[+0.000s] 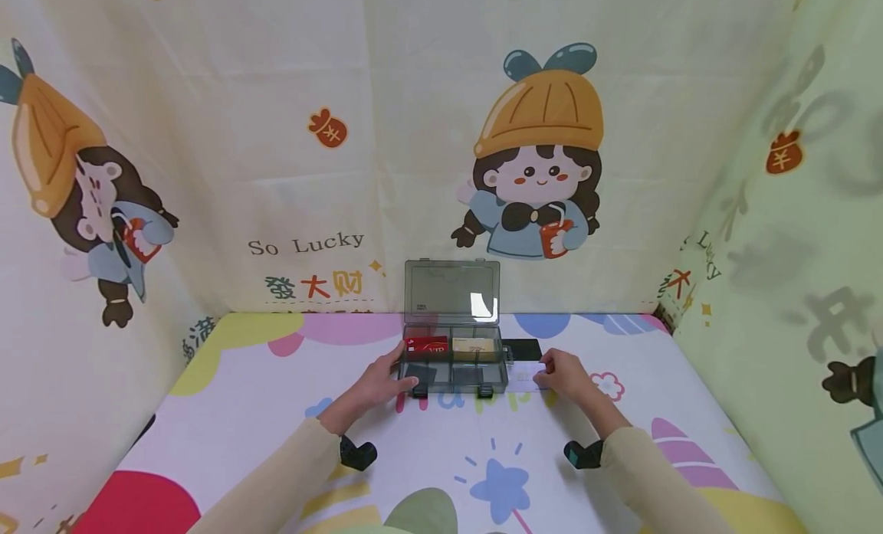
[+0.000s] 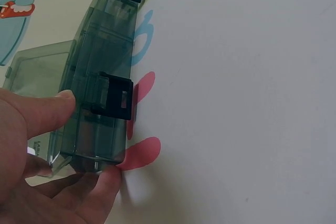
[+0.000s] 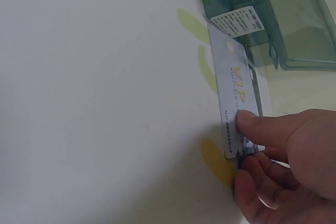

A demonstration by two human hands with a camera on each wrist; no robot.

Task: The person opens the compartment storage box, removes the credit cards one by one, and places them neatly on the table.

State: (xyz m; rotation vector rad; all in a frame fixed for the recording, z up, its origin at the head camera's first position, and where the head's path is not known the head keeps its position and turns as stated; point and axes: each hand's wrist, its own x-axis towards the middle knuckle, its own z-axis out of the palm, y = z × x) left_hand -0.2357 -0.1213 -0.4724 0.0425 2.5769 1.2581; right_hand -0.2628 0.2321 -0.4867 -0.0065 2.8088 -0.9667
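Right hand (image 3: 283,161) pinches silver card (image 3: 237,98) | left hand (image 2: 47,166) grips box (image 2: 100,103)

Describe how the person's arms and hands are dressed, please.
Both arms wear long beige sleeves, the left sleeve and the right sleeve. A small black device sits at each wrist: left wrist device, right wrist device. The left hand and right hand are bare, with no gloves.
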